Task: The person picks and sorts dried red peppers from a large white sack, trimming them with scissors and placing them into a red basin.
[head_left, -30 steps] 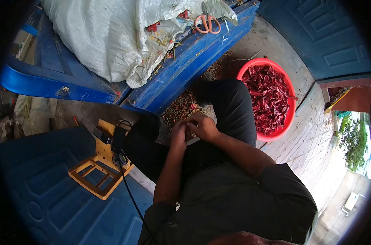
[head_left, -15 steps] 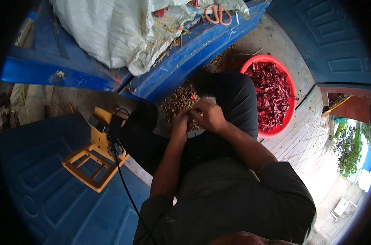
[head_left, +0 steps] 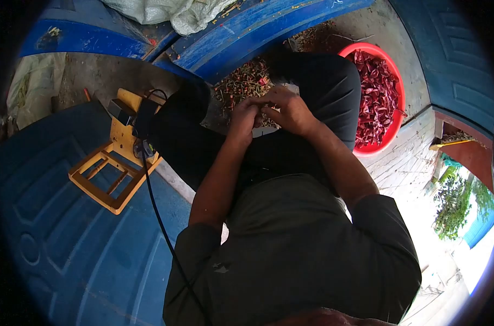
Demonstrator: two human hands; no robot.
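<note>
My left hand (head_left: 242,120) and my right hand (head_left: 291,110) meet between my knees, their fingers closed and touching. Whatever they pinch is too small to make out. Beneath and beyond them lies a heap of stems and chili scraps (head_left: 242,84), partly hidden by my hands. To the right of my right knee stands a red basin (head_left: 400,95) holding many dried red chili pieces (head_left: 376,98).
A blue wooden table (head_left: 241,35) with a white woven sack (head_left: 195,16) is at the top. At left a small wooden chair (head_left: 119,201) carries a black device with a cable (head_left: 157,217). Blue door panels (head_left: 40,190) lie left and stand top right (head_left: 459,49).
The view has shifted, so the table and sack sit higher in the frame and the scissors are out of view. My hands remain together, with the fingers slightly rearranged.
</note>
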